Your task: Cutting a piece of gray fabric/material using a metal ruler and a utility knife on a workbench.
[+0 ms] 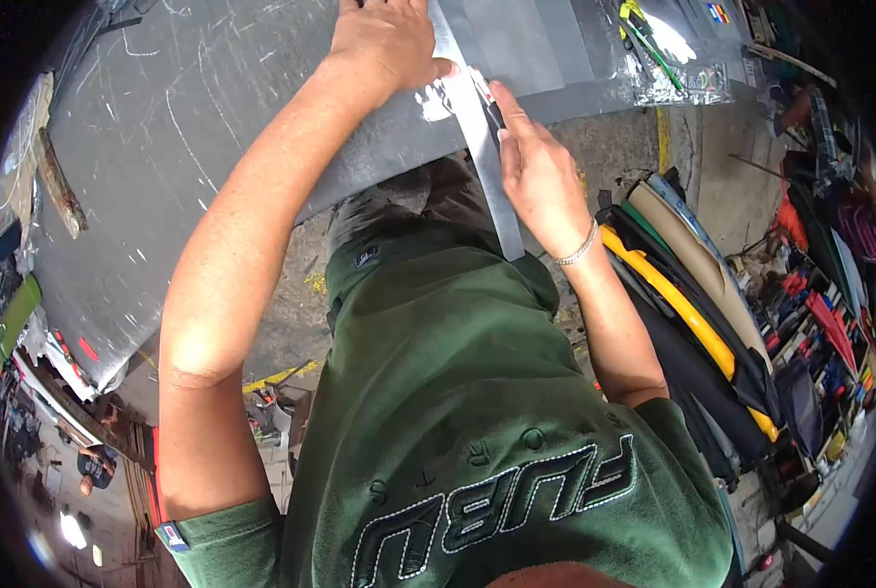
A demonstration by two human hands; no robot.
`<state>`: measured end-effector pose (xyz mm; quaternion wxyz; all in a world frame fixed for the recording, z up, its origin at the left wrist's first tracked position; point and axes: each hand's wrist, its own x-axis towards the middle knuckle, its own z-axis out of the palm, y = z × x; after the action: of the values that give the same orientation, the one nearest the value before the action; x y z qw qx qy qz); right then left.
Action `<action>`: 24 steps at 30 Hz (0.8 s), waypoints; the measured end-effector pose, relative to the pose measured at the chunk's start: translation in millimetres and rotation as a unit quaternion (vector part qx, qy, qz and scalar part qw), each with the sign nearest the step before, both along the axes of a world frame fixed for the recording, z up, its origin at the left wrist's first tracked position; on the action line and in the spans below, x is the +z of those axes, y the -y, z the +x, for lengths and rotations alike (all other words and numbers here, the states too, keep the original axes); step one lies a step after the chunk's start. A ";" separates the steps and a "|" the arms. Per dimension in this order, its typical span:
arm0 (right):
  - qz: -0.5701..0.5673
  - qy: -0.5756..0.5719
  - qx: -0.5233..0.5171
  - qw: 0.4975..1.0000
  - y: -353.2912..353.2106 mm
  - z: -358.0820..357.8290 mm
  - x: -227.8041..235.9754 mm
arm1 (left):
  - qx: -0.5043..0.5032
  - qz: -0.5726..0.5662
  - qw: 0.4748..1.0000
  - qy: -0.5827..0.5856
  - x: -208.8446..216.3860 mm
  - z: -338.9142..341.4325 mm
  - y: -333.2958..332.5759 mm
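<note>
A long metal straightedge [484,147] runs across the grey work table [232,108] and sticks out past its near edge toward my body. My left hand [384,44] lies flat beside it at the top of the view, fingers stretched and thumb against its left edge. The fingertips are partly cut off by the frame. Along the straightedge's right side, my right hand [541,162] grips a utility knife [490,98], its tip close to the metal. Beneath them is a smooth dark grey sheet [536,44]; where its left edge lies is hard to make out.
Right of me stand rolls of material, among them a yellow roll [668,294] and a beige roll [698,255]. A clear plastic packet [688,86] with a green tool lies at the table's right. A wood piece [61,186] rests at the left. Another person [95,468] is far left.
</note>
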<state>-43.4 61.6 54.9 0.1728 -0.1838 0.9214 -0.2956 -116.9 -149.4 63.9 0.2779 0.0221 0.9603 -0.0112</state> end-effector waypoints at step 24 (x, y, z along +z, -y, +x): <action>0.010 0.090 0.040 0.995 -53.7 -110.8 59.9 | -0.001 -0.010 1.000 -0.017 -15.4 -1.3 1.4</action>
<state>-154.2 115.3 114.7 0.2683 -0.1911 0.8970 -0.2948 -118.3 -150.8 48.4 0.2620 0.0202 0.9646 -0.0209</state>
